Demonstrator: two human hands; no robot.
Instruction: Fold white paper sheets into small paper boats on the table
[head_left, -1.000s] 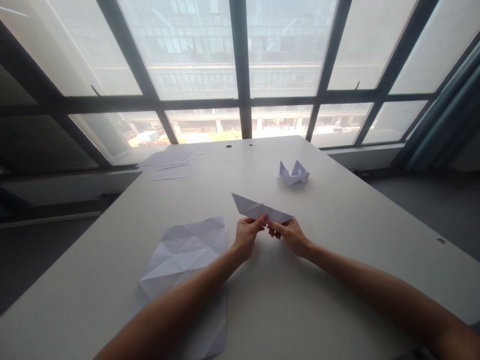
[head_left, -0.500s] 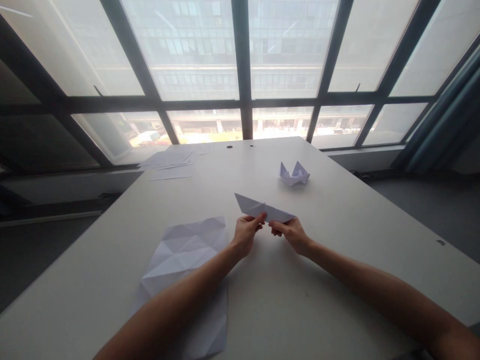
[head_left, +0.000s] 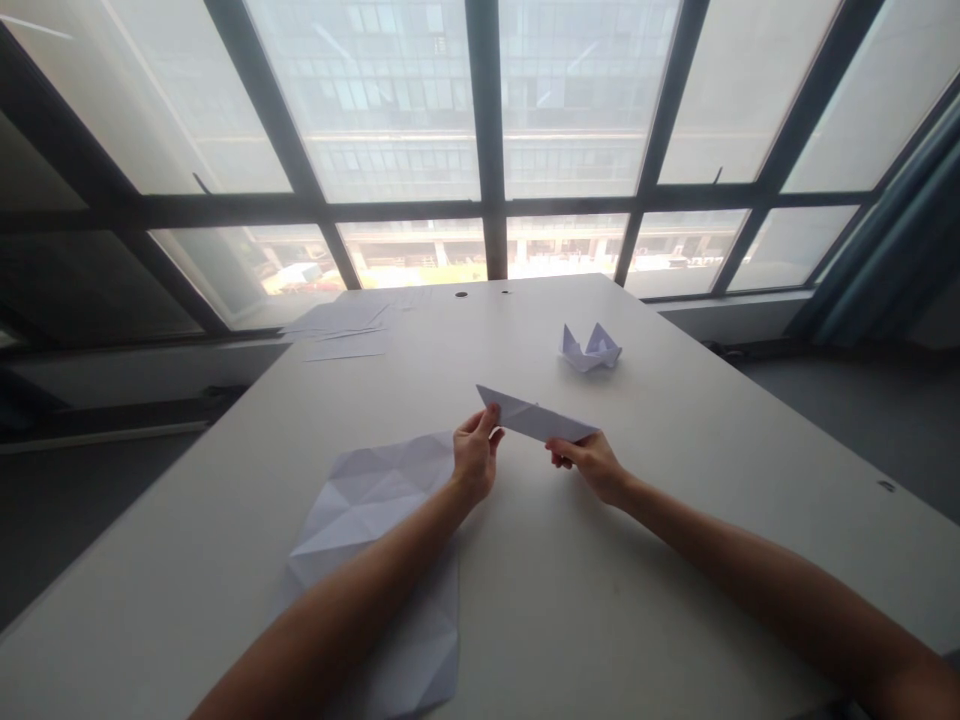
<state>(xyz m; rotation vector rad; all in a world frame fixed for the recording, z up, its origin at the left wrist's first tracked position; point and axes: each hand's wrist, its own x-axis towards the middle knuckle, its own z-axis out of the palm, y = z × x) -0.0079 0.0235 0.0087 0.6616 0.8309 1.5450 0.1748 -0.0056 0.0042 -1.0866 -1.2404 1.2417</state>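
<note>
Between my hands is a folded white paper (head_left: 529, 415), long and narrow with pointed ends, held above the table. My left hand (head_left: 475, 452) pinches it near its left end, thumb on the near face. At the right end, my right hand (head_left: 591, 462) grips its lower edge between thumb and fingers. Beneath my left forearm lies a creased paper sheet (head_left: 375, 500), opened flat with fold lines across it. Farther off to the right stands a folded paper boat (head_left: 590, 350) with two raised points.
Several loose paper sheets (head_left: 341, 330) lie at the far left of the white table (head_left: 675, 580). Two dark holes (head_left: 461, 295) show near the table's far edge. Beyond are large windows, with a blue curtain (head_left: 877, 240) at the right.
My left hand has slid leftward along the folded paper, from near its middle to its left end. The right hand keeps its grip, and the paper looks slimmer from this angle.
</note>
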